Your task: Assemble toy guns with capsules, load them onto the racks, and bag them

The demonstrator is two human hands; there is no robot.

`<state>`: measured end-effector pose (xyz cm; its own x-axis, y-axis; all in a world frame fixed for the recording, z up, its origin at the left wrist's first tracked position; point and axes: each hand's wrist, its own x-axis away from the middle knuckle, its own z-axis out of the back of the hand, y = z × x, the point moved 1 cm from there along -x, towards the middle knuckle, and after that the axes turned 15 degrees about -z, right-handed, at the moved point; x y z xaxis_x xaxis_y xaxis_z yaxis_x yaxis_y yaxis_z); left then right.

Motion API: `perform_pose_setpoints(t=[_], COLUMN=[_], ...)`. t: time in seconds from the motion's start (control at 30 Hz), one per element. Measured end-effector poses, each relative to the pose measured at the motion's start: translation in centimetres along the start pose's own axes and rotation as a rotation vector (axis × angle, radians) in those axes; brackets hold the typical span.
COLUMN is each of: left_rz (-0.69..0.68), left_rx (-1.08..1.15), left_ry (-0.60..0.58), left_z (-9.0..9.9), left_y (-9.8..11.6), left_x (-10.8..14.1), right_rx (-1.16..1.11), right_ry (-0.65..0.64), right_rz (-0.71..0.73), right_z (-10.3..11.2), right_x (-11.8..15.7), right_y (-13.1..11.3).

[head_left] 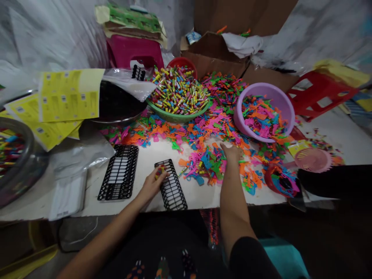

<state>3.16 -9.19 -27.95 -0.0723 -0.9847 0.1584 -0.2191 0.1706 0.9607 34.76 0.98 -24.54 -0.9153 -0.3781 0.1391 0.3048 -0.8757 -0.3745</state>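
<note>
Black rack (174, 192): open-grid plastic, flat on the tabletop (93, 199), partly under the left hand's fingertips, the rest running toward the wearer.
Left hand (152, 181): fingers closed in a pinch over the rack's far end, holding small yellow-and-red pieces (159, 173); count can't be told. Whether the fingers also press on the rack: can't tell.
Right hand (233, 154): reaching down into the coloured heap, fingers low among the pieces; how far open, and whether it has hold of anything, can't tell.
Coloured heap (207, 161): loose plastic shapes in pink, orange, green and blue, around the right hand and spreading between both hands, close to the rack's right edge.
Second rack (119, 168): also black, left of the left hand, apart from the first.
Green basin (171, 117): heaped with small bright tubes, beyond both hands, between their lines of reach.
Purple basin (238, 112): more coloured shapes, beyond and right of the right hand.
Pinch: light fingertip hold looks right; pieces this small could slip or roll if squeezed off-centre.
Rack handling: looks light, so it probably skates if pushed sideways; straight-down pressure, heel of the left hand near the frame, should keep it square.
Picking: lifting from the top of the heap should beat raking through; irregular outlines may snag. Keep strays off the grid.
</note>
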Motion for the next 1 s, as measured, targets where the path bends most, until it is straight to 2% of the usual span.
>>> perform_pose_setpoints(t=[0.07, 0.17, 0.27, 0.33, 0.37, 0.4, 0.47, 0.57, 0.67, 0.73, 0.83, 0.93, 1.0], left_rz=[-0.082, -0.14, -0.168, -0.162, -0.153, -0.14, -0.116, -0.092, -0.095, -0.102, -0.074, -0.033, 0.02], left_rx=[-0.13, -0.198, -0.293, -0.311, -0.278, -0.212, -0.017, 0.225, 0.269, 0.272, 0.281, 0.317, 0.357], left_ry=[-0.051, -0.18, -0.233, -0.207, -0.175, -0.132, -0.031, 0.023, 0.032, 0.075, 0.113, 0.081, -0.005], left_z=[0.2, 0.6, 1.1, 1.1, 0.9, 0.6, -0.4, -2.1, -2.7, -2.4, -1.5, -0.8, -0.8], left_y=[-1.2, -2.5, -2.2, -1.2, -0.6, 0.1, 1.4, 2.8, 3.3, 3.3, 3.3, 3.4, 3.7], left_x=[-0.1, -0.1, 0.2, 0.4, 0.5, 0.5, 0.5, 0.2, 0.1, 0.3, 0.7, 1.1, 1.3], right_rx=[-0.002, -0.208, -0.49, -0.729, -0.833, -0.922, -0.975, -1.0, -0.982, -0.931, -0.872, -0.905, -0.866], right_ry=[-0.044, -0.098, -0.009, 0.03, -0.008, -0.11, -0.392, -0.664, -0.826, -0.913, -1.055, -1.138, -1.127], right_rz=[-0.089, -0.055, 0.057, 0.17, 0.235, 0.316, 0.425, 0.447, 0.45, 0.474, 0.534, 0.628, 0.768], right_z=[-0.9, -1.5, -0.3, 0.6, 0.9, 1.0, 0.7, -0.2, -0.9, -1.2, -1.7, -1.7, -1.2], right_x=[-2.5, -4.1, -3.6, -1.5, 0.3, 2.4, 7.5, 15.0, 19.5, 20.6, 20.0, 18.5, 17.7], right_y=[0.5, 1.1, 0.9, 0.5, 0.2, 0.0, -0.5, -0.6, 0.0, 0.7, 1.6, 2.2, 2.3])
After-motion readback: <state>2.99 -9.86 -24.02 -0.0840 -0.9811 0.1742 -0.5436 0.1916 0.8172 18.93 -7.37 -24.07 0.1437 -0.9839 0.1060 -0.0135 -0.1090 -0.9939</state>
